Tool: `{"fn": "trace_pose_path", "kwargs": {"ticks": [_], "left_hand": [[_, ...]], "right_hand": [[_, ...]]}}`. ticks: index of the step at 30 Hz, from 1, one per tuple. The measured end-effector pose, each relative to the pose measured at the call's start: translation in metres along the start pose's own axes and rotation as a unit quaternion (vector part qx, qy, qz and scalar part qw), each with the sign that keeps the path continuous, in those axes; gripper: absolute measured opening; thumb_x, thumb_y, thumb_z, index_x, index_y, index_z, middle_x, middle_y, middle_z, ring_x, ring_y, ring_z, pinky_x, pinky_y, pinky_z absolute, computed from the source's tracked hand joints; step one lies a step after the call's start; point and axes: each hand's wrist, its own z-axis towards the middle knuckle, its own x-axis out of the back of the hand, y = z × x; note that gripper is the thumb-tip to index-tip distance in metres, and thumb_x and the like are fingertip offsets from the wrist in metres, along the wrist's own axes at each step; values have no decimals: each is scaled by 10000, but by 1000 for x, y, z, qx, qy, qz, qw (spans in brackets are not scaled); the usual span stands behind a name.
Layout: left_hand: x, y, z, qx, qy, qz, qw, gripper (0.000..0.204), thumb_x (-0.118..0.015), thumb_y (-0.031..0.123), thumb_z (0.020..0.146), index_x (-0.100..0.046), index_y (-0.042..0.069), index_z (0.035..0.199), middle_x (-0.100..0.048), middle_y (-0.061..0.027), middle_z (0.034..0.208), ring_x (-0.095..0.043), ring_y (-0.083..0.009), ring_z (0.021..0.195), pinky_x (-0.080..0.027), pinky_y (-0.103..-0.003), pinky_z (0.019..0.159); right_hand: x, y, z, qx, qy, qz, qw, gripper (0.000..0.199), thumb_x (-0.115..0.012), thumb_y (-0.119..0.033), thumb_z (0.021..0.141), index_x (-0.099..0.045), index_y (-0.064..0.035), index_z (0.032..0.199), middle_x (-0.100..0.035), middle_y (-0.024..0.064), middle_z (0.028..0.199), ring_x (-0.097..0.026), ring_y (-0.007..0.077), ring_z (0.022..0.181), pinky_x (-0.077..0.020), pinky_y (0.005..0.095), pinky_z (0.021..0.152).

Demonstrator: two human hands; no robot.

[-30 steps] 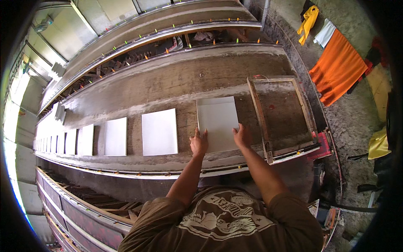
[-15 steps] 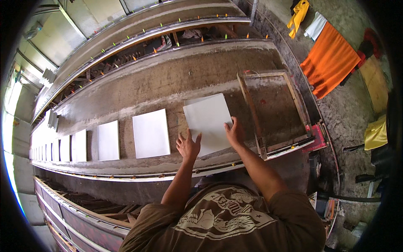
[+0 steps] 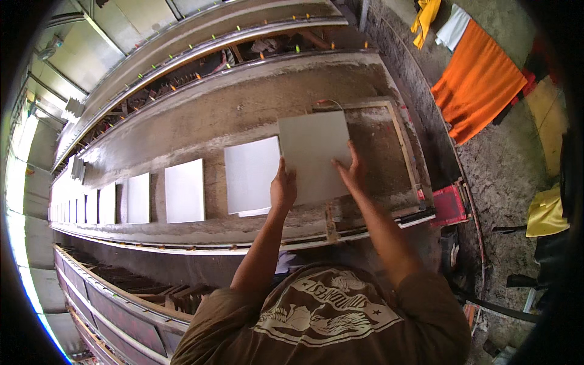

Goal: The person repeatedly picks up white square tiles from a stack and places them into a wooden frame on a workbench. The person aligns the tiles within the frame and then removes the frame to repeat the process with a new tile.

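A flat, pale grey rectangular sheet (image 3: 313, 155) is held up between my two hands, in front of a wooden frame (image 3: 398, 137). My left hand (image 3: 284, 188) grips its left edge, and my right hand (image 3: 353, 170) grips its right edge with the thumb on the face. The fingers behind the sheet are partly hidden. Just left of it lies a white sheet (image 3: 252, 173) on the long table (image 3: 213, 100), with a corner of something white showing under its lower edge. The held sheet covers the left part of the frame.
Several more white sheets (image 3: 184, 191) lie in a row leftward along the table. A second long table (image 3: 201, 30) with small coloured markers runs behind. A red tray (image 3: 449, 205) stands by the right end. Orange cloth (image 3: 477, 85) hangs at the right. Another bench (image 3: 115, 304) is at lower left.
The grey sheet, earlier lying over another white sheet under my hands, has come up and moved right to the wooden frame. The sheet beneath is now uncovered. Both hands have closed on its sides.
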Motion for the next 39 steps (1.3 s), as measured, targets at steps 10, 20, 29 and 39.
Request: {"fn": "trace_pose_path", "kwargs": {"ticks": [10, 20, 29, 39], "left_hand": [[-139, 31, -5, 15, -91, 228, 969, 666, -645, 523, 936, -465, 264, 1523, -151, -261, 1644, -137, -464, 1517, -193, -599, 1194], [-150, 43, -12, 10, -79, 301, 950, 582, -661, 548, 921, -601, 244, 1414, -65, -249, 1665, -100, -464, 1527, -188, -596, 1198], [-147, 45, -10, 41, -92, 323, 941, 578, -680, 562, 901, -646, 239, 1379, -49, -192, 1688, -121, -393, 1540, -174, -543, 1226], [-150, 38, -13, 42, -62, 275, 959, 573, -745, 464, 886, -631, 167, 1363, -98, -215, 1660, -208, -412, 1506, -253, -537, 1201]], "right_hand": [[107, 112, 30, -88, -29, -122, 988, 858, -827, -398, 813, -409, -175, 1528, -586, 273, 1263, -600, 445, 1136, -492, 533, 956], [94, 138, 20, -5, 38, -173, 984, 896, -824, -427, 825, -381, -39, 1500, -572, 258, 1299, -583, 409, 1197, -479, 514, 994], [96, 123, 9, -59, -26, -290, 955, 803, -834, -488, 806, -479, 8, 1327, -521, 240, 1190, -551, 397, 1101, -494, 509, 909], [95, 131, 5, -88, -66, -281, 953, 866, -781, -539, 834, -425, 11, 1401, -509, 280, 1270, -535, 411, 1172, -468, 532, 966]]}}
